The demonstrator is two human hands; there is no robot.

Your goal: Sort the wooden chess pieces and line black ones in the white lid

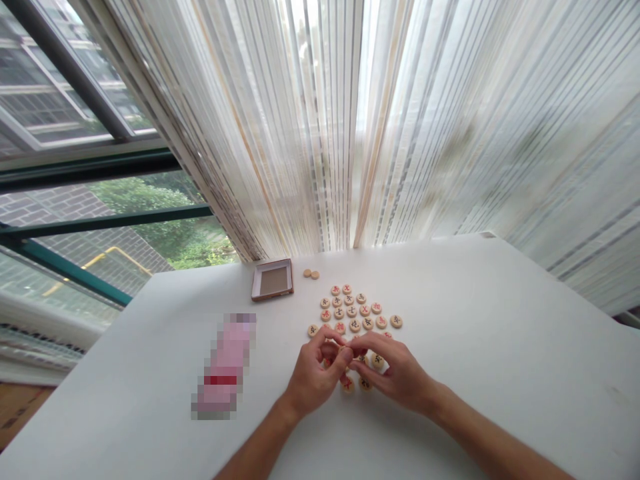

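Note:
Several round wooden chess pieces (353,310) with red and black characters lie in a loose cluster on a white table (475,320). My left hand (315,373) and my right hand (393,370) meet over the near edge of the cluster, fingers curled and pinched together. Both hands seem to pinch pieces, though what sits between the fingertips is hard to make out. More pieces (365,384) lie under and just below the hands. Two plain pieces (311,273) lie apart at the back.
A small square open box (273,280) with a brown inside sits at the back left of the pieces. A pink blurred object (225,367) lies left of my hands. Striped sheer curtains (400,120) hang behind the table, with a window (75,167) at left.

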